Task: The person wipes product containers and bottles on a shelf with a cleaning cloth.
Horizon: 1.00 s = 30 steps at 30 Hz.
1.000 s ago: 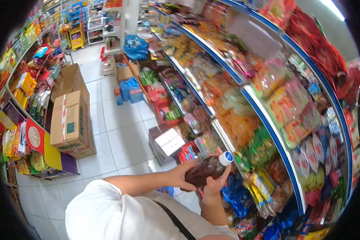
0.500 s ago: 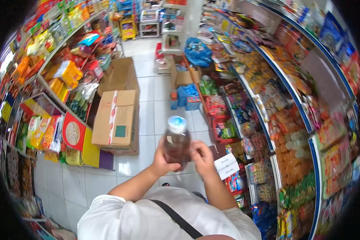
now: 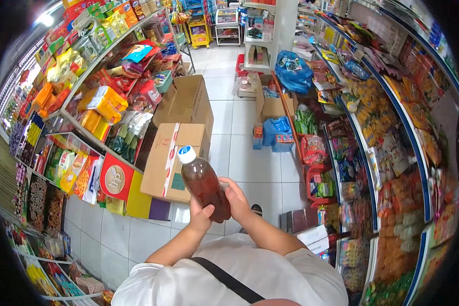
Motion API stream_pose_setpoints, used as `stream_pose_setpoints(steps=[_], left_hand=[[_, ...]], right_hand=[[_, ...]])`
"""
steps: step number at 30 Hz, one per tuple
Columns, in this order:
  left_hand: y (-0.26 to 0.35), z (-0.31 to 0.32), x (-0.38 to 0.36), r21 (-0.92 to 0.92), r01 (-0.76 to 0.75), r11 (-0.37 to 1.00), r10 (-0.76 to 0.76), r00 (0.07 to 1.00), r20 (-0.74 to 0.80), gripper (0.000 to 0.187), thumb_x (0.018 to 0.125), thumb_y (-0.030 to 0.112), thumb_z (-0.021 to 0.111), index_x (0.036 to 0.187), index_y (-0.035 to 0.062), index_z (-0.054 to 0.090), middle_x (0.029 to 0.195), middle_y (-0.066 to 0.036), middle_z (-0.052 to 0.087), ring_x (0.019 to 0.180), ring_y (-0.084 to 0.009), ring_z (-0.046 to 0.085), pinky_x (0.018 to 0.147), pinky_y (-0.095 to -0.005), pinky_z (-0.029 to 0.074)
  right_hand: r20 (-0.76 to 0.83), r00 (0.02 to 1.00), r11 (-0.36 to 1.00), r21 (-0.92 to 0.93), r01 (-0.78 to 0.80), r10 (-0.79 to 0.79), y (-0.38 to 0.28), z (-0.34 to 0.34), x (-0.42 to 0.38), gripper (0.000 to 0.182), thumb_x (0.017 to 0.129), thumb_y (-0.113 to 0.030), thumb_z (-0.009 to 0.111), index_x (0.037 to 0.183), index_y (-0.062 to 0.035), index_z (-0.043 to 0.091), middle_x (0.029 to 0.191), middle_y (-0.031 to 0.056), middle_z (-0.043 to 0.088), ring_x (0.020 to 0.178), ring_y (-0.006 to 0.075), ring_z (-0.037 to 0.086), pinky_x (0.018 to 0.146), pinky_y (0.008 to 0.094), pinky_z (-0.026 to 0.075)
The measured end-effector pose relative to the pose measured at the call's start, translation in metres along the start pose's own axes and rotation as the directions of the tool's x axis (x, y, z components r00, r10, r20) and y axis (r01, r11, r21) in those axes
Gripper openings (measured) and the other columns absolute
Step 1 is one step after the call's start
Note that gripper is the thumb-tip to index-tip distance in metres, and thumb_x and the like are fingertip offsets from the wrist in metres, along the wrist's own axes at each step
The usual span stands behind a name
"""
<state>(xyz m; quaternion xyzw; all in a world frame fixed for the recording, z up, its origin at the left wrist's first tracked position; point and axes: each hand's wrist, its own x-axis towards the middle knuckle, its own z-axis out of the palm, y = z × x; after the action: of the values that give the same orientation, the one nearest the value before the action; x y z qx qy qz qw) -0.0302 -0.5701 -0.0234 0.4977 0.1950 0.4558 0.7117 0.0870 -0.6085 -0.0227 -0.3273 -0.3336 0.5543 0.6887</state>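
White short-sleeved shirt [image 3: 188, 278], loosely creased, bottom centre of frame; plain narrow black strap [image 3: 228, 280] crosses it diagonally, down toward lower right; left hand [image 3: 235, 200] and right hand [image 3: 201, 216] bare; dark shoe [image 3: 257, 209] partly visible, right of centre

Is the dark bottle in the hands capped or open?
Capped: a white cap with a blue top sits on the neck of the bottle.
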Motion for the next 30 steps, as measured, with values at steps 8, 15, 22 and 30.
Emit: stream_pose_setpoints(steps=[8,15,22,30], left_hand=[[-0.033,0.067,0.13,0.089,-0.025,0.996,0.026,1.0,-0.008,0.077,0.07,0.038,0.066,0.125,0.0019,0.026,0.115,-0.012,0.043,0.107,-0.0223,0.045,0.089,-0.0353,0.039],[-0.059,0.094,0.195,0.177,0.146,0.973,-0.178,0.967,0.18,0.063,0.073,0.015,0.065,0.125,0.0021,0.031,0.109,-0.011,0.05,0.102,-0.0185,0.049,0.087,-0.0331,0.04],[-0.069,0.059,0.253,0.137,0.485,0.864,-0.502,0.8,0.33,0.066,0.071,0.021,0.067,0.125,0.0011,0.034,0.112,-0.009,0.05,0.102,-0.0165,0.048,0.089,-0.0329,0.039],[-0.07,-0.029,0.373,-0.169,0.798,0.579,-0.545,0.533,0.648,0.079,0.059,0.045,0.071,0.116,-0.0023,0.042,0.091,-0.021,0.057,0.073,-0.0315,0.06,0.062,-0.0381,0.05]], right_hand=[[-0.041,0.882,0.669,-0.669,0.325,-0.469,-0.083,-0.084,0.077,0.03,0.081,-0.009,0.052,0.109,0.0016,0.049,0.106,0.0165,0.052,0.103,0.0256,0.049,0.09,0.0341,0.037],[0.11,0.708,0.355,-0.805,0.475,-0.698,-0.141,-0.134,0.15,0.04,0.076,-0.015,0.052,0.112,0.0035,0.049,0.115,0.0184,0.049,0.111,0.031,0.044,0.097,0.0376,0.03],[-0.095,0.974,0.975,-0.114,0.193,-0.204,-0.152,-0.168,0.244,0.046,0.086,-0.029,0.048,0.119,0.0019,0.043,0.112,0.0166,0.053,0.1,0.023,0.053,0.087,0.033,0.041],[0.164,0.98,0.988,0.124,0.094,-0.114,-0.109,-0.172,0.38,0.062,0.071,-0.056,0.062,0.098,-0.0026,0.046,0.091,0.0138,0.055,0.086,0.022,0.056,0.074,0.0334,0.048]])
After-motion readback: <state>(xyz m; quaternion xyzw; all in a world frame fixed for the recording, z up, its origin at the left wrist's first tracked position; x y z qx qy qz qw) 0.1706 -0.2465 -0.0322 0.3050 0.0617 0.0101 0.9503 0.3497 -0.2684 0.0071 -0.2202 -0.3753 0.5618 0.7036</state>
